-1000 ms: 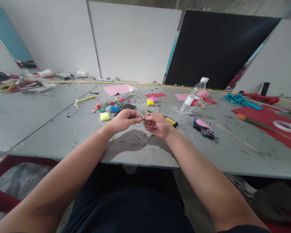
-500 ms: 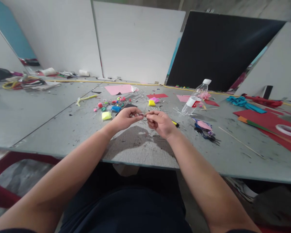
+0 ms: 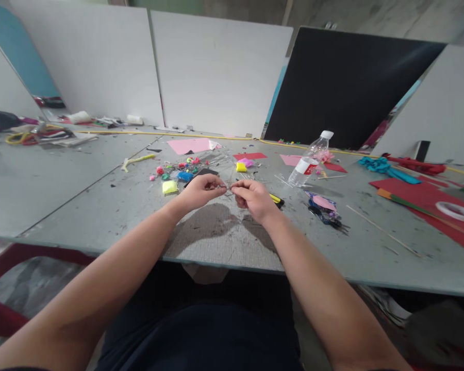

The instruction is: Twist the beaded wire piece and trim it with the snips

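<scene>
Above the tabletop (image 3: 100,206), the left hand (image 3: 201,189) and right hand (image 3: 253,198) each kept a closed pinch grip on a thin wire piece (image 3: 227,187).

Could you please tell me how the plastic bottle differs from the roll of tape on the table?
The bottle is clear with a white cap and a red label; the tape roll is a plain white ring. The bottle leans at a tilt on the bare grey table, while the tape roll lies flat on red paper. The bottle sits nearer the hands; the tape roll is far off to the right. Neither is being touched.
</scene>
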Motion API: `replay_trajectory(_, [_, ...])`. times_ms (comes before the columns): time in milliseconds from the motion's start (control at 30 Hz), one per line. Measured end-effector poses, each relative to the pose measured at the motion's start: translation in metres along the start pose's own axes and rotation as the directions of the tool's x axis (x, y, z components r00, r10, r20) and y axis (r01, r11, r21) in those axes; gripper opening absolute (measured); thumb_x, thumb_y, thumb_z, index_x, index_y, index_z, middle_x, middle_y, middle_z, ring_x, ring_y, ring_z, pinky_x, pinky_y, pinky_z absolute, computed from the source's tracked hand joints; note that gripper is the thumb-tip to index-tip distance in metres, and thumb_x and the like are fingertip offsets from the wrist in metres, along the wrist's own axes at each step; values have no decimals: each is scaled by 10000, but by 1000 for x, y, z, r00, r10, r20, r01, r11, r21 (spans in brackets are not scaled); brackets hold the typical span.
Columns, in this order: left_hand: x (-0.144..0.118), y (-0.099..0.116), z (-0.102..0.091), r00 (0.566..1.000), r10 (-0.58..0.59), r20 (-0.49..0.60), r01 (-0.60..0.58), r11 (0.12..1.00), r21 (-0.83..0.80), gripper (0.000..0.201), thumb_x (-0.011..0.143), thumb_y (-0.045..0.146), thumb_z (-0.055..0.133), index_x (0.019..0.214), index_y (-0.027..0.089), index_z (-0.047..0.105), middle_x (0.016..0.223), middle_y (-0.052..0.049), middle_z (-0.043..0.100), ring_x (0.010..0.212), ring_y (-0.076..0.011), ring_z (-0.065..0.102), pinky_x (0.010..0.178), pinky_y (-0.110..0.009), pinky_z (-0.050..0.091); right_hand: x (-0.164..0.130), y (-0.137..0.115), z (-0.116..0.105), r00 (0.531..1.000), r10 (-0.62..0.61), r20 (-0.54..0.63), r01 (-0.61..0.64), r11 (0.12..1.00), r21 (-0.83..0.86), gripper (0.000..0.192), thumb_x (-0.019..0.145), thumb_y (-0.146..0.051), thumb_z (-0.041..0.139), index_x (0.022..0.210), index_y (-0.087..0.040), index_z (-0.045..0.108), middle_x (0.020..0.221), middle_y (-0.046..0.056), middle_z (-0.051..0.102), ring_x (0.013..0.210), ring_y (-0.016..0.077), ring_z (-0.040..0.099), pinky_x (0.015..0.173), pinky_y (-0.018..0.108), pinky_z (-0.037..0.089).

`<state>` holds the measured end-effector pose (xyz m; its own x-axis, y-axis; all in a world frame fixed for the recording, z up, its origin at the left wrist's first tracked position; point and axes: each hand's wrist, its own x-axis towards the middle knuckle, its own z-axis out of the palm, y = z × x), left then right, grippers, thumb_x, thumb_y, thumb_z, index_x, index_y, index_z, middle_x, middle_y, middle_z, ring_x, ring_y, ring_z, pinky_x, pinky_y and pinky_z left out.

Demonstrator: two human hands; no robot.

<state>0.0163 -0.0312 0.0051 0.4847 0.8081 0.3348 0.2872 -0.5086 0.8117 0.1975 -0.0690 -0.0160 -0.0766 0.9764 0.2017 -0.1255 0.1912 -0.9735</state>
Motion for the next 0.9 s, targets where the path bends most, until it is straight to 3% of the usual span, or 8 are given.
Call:
replay_trajectory(200, [2,-5,0,996,47,70,-37,990,-140,236,743,373,740,774,159,645,730,-4,611,684,-120,543,659,-275,406,-1,1,4,998,40,49,-43,996,75,283,641,-401,727,771,-210,563,502,-88,432,444,82,380,447,230,266])
replay_trajectory(300, [3,-6,1,995,-5,100,24,981,-191,224,763,357,740,765,157,638,704,-14,651,672,-122,580,657,-274,439,2,1,-2,998,-45,-40,35,977,-211,264,757,-474,623,778,-218,561,566,-42,491,512,125,455,516,273,363])
replay_trajectory(400, [3,-5,1,993,-82,87,99,971,-216,189,770,298,757,796,155,636,705,-19,674,674,-121,621,652,-266,468,9,5,-21,935,-276,-221,39,702,-711,226,812,-425,599,761,-206,579,758,66,605,796,223,585,738,364,457])
replay_trajectory(467, [3,-4,1,987,-146,60,157,952,-263,189,761,239,773,833,159,618,712,-10,679,665,-119,642,640,-260,477,15,8,-37,873,-348,-343,-158,464,-872,214,754,-359,679,857,-181,623,970,169,637,1029,323,575,846,445,455])
replay_trajectory(533, [3,-4,1,981,-189,53,196,926,-322,222,750,179,782,872,164,597,716,6,680,653,-112,653,641,-255,483,19,9,-51,875,-206,-437,-379,268,-886,335,746,-361,704,1001,-153,646,1112,235,631,1111,382,565,877,499,449])
replay_trajectory(633, [2,-3,1,977,-204,67,215,904,-369,246,749,130,777,903,159,588,703,19,677,638,-100,656,653,-249,492,22,6,-60,905,47,-423,-426,54,-903,401,801,-359,671,1149,-165,631,1176,205,665,1109,353,616,881,449,463])
replay_trajectory(800, [3,-3,0,975,-217,51,220,904,-365,231,763,99,754,933,148,605,695,13,680,643,-104,665,646,-244,499,25,-4,-59,945,27,-326,-326,-14,-945,318,770,-332,682,1018,-135,711,1035,191,733,1007,308,684,742,318,475])
replay_trajectory(900, [4,-4,0,969,-243,36,239,901,-361,227,762,82,748,935,143,616,715,-5,692,661,-115,673,651,-256,505,25,-4,-60,922,-29,-386,-383,83,-920,244,716,-333,691,822,-117,731,845,195,738,899,323,705,672,321,474])
